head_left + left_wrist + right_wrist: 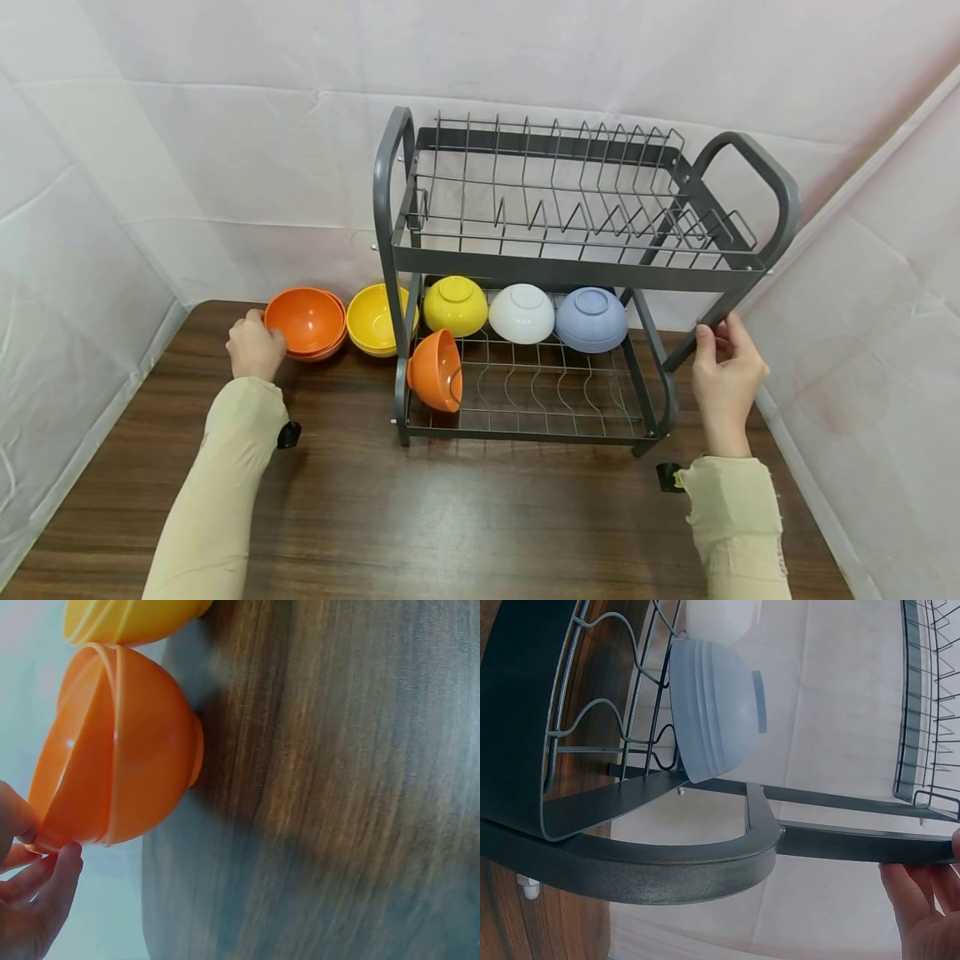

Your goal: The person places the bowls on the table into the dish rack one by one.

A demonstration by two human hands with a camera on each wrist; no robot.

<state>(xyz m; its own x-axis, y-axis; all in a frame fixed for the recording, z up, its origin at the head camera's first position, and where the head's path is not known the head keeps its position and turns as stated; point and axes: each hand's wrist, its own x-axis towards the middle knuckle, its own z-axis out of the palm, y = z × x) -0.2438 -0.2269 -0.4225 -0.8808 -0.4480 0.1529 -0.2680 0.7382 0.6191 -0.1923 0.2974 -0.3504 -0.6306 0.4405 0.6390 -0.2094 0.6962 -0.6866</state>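
At the left, my left hand pinches the rim of the upper orange bowl, thumb on one side and fingers on the other. In the left wrist view this bowl sits tilted inside the lower orange bowl, its near edge raised. Yellow bowls are stacked right beside them. My right hand holds the sloping side post of the grey two-tier dish rack, with the thumb and fingers on either side.
On the lower tier, upside-down yellow, white and blue bowls line the back. Another orange bowl leans on its side at the front left. The upper tier has wire dividers. White cloth encloses the brown wooden table.
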